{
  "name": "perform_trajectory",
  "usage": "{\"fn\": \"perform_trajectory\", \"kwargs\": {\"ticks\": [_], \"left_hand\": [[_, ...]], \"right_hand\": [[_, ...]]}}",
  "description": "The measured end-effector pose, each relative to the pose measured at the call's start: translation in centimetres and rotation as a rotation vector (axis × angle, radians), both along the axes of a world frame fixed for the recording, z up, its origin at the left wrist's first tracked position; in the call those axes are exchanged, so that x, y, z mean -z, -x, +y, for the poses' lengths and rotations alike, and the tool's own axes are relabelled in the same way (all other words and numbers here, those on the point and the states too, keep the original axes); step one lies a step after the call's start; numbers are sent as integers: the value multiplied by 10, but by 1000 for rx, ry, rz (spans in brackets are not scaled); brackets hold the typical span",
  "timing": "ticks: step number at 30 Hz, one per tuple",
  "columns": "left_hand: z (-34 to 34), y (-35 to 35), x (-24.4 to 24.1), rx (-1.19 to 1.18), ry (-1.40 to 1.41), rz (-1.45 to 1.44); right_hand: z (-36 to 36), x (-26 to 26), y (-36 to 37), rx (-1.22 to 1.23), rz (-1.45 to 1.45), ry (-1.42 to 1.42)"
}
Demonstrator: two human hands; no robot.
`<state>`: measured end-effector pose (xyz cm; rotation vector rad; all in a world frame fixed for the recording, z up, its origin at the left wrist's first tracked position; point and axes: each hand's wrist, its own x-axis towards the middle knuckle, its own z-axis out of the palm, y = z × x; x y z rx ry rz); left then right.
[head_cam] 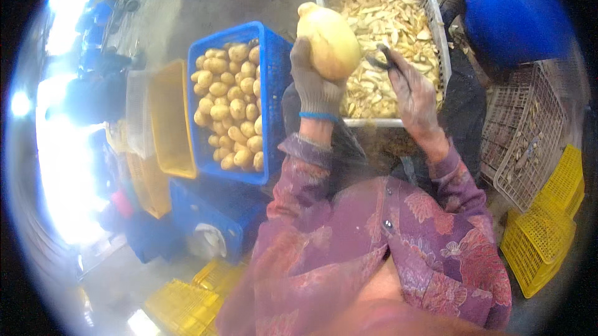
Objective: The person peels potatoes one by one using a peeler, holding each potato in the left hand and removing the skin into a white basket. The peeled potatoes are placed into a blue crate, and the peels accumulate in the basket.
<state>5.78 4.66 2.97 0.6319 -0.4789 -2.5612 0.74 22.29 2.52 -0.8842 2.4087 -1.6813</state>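
My left hand (318, 84), in a knitted grey glove with a blue cuff, holds up a large pale-yellow tuber (331, 44), perhaps a potato. A small knob sticks out at its upper end, and its surface looks largely peeled, with a brownish patch near the thumb. In my bare right hand (413, 91) is a small dark hand tool, which looks like a peeler (382, 59); its tip is apart from the tuber. Beneath both hands stands a grey plastic crate (441, 51) with a heap of pale peelings (387, 18) inside.
Left of my hands stands a blue crate (267, 102) of potatoes (233, 107), with a yellow crate (175, 119) beyond it. A blue barrel (514, 13) is at upper right. Wire-like crates (528, 126) and yellow baskets (537, 238) stand on the right.
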Motion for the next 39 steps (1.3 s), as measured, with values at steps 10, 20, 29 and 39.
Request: {"fn": "perform_trajectory", "kwargs": {"ticks": [10,20,29,39], "left_hand": [[-4,8,-3,-123,71,-119],[3,2,1,88,-103,168],[0,0,-2,157,27,58],[12,-3,14,-44,92,98]], "right_hand": [[-7,5,-24,-87,306,-232],[-42,-30,-5,-44,-632,377],[-41,-50,38,-206,205,8],[-48,-5,-12,43,350,65]]}}
